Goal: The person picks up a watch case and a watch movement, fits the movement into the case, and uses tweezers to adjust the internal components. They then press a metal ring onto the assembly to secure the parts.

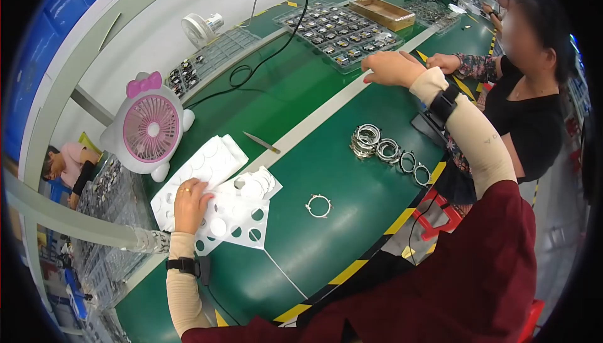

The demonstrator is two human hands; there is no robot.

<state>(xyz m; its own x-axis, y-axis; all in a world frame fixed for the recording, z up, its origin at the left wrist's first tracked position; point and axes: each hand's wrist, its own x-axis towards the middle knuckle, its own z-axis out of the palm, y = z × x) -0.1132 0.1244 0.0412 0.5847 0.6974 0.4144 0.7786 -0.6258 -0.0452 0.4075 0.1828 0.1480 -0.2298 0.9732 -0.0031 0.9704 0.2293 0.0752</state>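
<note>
My left hand point(190, 206) lies on a white sheet with round cut-outs point(244, 214), its thumb spread away from the bent fingers. Loose white discs point(257, 184) and a folded white sheet point(210, 162) are around it. Stretched far out to the right, my right hand point(392, 68) hovers near the corner of a clear tray of small watch-like parts point(342, 32). Its fingers droop, slightly apart, and nothing shows in them. A single silver watch case ring point(319, 206) rests on the green mat between my arms. More metal rings point(388, 149) stand in stacks to the right.
Pointed tweezers point(261, 142) lie beyond the sheets. A pink-and-white fan point(152, 128) stands at left, a small white fan point(202, 29) farther back. A cardboard box point(382, 13) sits behind the tray. At right, a co-worker point(527, 79) reaches a hand close to mine. Black cable point(242, 76) crosses the mat.
</note>
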